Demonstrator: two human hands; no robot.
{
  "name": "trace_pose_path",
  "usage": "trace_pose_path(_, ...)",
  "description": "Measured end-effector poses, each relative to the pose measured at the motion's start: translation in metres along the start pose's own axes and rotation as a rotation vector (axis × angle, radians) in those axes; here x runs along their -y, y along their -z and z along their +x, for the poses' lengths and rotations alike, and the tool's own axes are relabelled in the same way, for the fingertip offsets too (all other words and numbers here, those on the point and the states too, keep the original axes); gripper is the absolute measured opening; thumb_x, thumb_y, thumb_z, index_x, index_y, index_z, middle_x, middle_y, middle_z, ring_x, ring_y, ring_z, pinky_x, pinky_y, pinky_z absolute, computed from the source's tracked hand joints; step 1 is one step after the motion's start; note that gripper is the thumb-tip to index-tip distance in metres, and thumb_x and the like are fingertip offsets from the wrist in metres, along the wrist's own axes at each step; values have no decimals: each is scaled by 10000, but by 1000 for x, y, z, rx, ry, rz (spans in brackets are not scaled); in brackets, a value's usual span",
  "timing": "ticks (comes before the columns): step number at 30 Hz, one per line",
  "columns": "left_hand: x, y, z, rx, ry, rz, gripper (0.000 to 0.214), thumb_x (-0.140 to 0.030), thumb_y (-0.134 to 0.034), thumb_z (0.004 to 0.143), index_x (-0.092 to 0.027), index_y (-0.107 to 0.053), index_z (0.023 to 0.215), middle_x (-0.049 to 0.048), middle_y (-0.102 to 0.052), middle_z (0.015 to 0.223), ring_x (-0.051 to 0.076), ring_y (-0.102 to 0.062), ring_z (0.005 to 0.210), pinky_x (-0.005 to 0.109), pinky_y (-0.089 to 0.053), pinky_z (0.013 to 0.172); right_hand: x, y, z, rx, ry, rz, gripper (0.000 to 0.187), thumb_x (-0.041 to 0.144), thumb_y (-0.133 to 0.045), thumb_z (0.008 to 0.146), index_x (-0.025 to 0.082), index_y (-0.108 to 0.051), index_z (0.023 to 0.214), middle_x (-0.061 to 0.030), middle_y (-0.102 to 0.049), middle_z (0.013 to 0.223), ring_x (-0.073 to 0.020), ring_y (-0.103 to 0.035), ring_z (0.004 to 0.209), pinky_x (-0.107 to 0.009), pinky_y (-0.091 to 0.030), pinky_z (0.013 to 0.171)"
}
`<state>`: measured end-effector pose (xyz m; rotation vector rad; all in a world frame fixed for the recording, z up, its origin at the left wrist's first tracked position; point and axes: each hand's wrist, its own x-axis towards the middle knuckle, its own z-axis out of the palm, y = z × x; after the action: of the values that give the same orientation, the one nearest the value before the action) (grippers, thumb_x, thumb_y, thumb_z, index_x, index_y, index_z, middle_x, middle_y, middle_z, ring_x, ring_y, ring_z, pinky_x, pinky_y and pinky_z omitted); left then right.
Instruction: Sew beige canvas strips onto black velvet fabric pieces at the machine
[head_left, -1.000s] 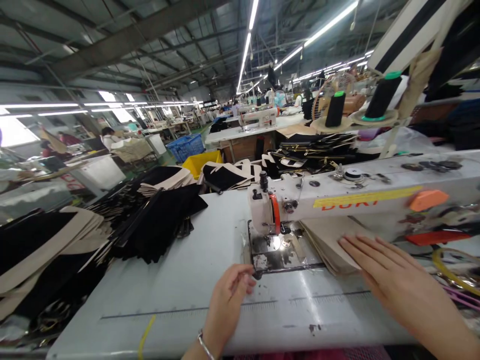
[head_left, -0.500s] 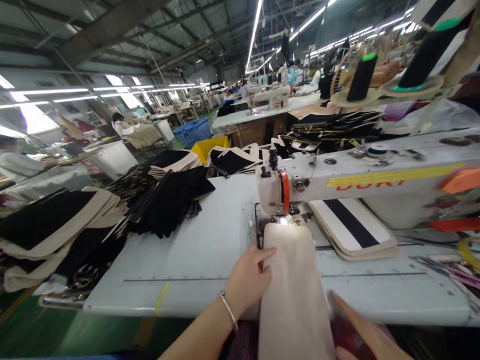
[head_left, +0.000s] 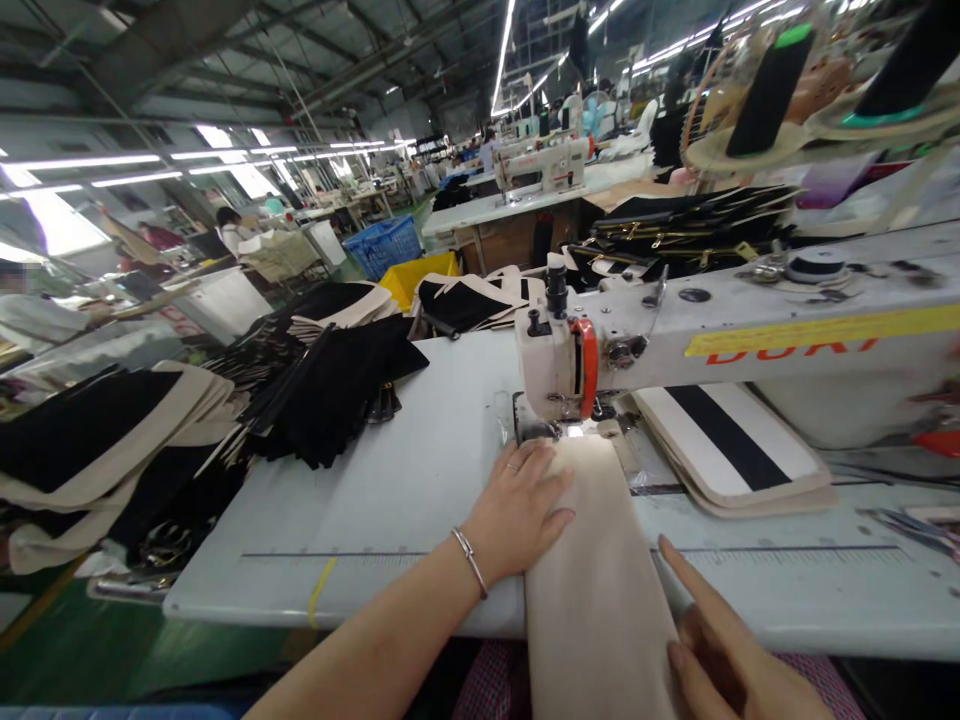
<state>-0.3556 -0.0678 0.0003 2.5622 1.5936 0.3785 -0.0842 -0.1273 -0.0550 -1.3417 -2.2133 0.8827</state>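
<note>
A long beige fabric or leather panel runs from the needle area of a sewing machine down over the table's front edge. On the panel's left side, close below the needle area, my left hand lies flat with its fingers stretched forward. At the panel's lower right edge is my right hand. Its thumb touches that edge, the index finger points forward beside it, and the other fingers curl, partly hidden. The panel's far end meets the presser foot area, where details are too small to tell.
Beige pieces with a black stripe are stacked under the machine arm. Black pieces and black-and-beige pieces cover the left side. Scissors or similar tools lie at right. Thread cones stand behind; a blue basket sits beyond.
My left hand has moved forward along the panel and flattened onto it, nearer the needle. My right hand has come up to the panel's right edge. The view has shifted slightly.
</note>
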Motion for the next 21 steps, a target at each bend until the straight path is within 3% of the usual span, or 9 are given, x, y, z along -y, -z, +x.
trace_pose_path(3,5,-7,6,-12,-20,-41,418,-329,-517,925,-227,-483,1329,104,-401,1451,299,-303,1379,539,-198,1153,8,-1,13,-94,102,-129,615,350,-414,908,226,-267,1492,-73,-535,1344,-218,-547,1180,-373,-504,912)
trace_pose_path(6,9,-12,11,-23,0,-48,417,-314,-498,937,-234,-468,1345,106,-413,1442,297,-306,1383,552,-183,1157,14,4,23,-63,126,-137,530,324,-402,919,204,-390,1435,-59,-561,1303,-191,-573,1142,-332,-500,918)
trace_pose_path(12,11,-14,14,-57,26,-27,405,-296,-466,948,-231,-469,1348,116,-411,1425,287,-316,1380,541,-200,1159,12,11,33,-77,136,-153,481,316,-361,928,176,-483,1371,-37,-564,1292,-180,-566,1150,-306,-497,926)
trace_pose_path(16,8,-19,16,-68,32,-38,398,-293,-472,945,-214,-491,1334,123,-429,1409,290,-331,1370,543,-197,1159,4,10,33,-88,182,-200,478,302,-368,926,176,-478,1374,-40,-599,1261,-177,-602,1108,-276,-539,873)
trace_pose_path(18,10,-19,16,-72,19,-78,403,-299,-485,940,-208,-500,1332,125,-438,1414,291,-335,1370,539,-196,1160,0,12,36,-78,215,-264,476,293,-379,919,197,-479,1375,-52,-652,1185,-180,-657,1004,-259,-579,767)
trace_pose_path(21,34,-2,11,-44,-21,-188,357,-310,-458,956,-248,-537,1298,77,-527,1358,233,-452,1295,444,-303,1134,-1,17,55,-89,393,-375,390,303,-397,886,274,-632,1197,-61,-698,1011,-213,-678,849,-309,-583,633)
